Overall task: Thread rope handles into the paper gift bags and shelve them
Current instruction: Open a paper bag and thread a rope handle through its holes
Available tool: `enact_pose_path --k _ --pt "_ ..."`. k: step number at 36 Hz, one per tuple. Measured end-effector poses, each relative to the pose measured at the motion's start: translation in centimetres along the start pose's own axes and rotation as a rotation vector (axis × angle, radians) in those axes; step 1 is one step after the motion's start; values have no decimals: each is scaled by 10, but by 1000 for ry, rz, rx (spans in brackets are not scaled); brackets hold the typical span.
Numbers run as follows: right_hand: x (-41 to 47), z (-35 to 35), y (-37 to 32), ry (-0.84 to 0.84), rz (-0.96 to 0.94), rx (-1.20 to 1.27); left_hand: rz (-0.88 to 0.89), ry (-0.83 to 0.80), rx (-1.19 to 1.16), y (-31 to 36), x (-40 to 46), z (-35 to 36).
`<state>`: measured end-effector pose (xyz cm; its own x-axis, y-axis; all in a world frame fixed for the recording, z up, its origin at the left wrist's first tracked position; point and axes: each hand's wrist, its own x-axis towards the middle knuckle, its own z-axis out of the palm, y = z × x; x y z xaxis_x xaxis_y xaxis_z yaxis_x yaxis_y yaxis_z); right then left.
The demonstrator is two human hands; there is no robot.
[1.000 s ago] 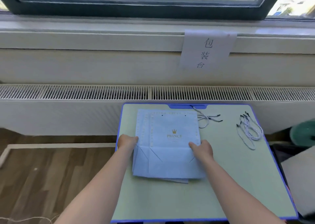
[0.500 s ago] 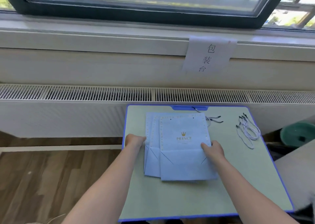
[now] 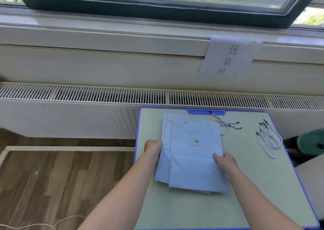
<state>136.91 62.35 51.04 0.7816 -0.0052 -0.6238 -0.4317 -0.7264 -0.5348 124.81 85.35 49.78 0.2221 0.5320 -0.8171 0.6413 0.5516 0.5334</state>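
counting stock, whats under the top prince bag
At least one more flat blue bag lies under the top bag, jutting out left; more edges peek out below. The covered count cannot be told.

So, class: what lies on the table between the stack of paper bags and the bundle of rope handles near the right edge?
In the head view, a loose rope handle beside the stack of paper bags; then bare table up to the bundle of rope handles.

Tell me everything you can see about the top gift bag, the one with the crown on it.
The top gift bag is pale blue paper, folded flat on the green table, lying over another bag offset to its left. It bears a gold crown above "PRINCE", dotted borders, and two small empty holes near its far edge. Its bottom flap is folded up toward the person. The right hand holds its right edge.
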Motion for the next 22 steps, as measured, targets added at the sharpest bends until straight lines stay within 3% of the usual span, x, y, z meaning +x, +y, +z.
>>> enact_pose_path --k 11,17,22 --pt "3 -1 3 -19 -15 48 99 30 4 5 11 -6" --pt "0 -9 1 61 -134 33 265 143 364 5 5 -5" --pt "1 -29 5 19 -272 30 416 192 585 13 -8 6"
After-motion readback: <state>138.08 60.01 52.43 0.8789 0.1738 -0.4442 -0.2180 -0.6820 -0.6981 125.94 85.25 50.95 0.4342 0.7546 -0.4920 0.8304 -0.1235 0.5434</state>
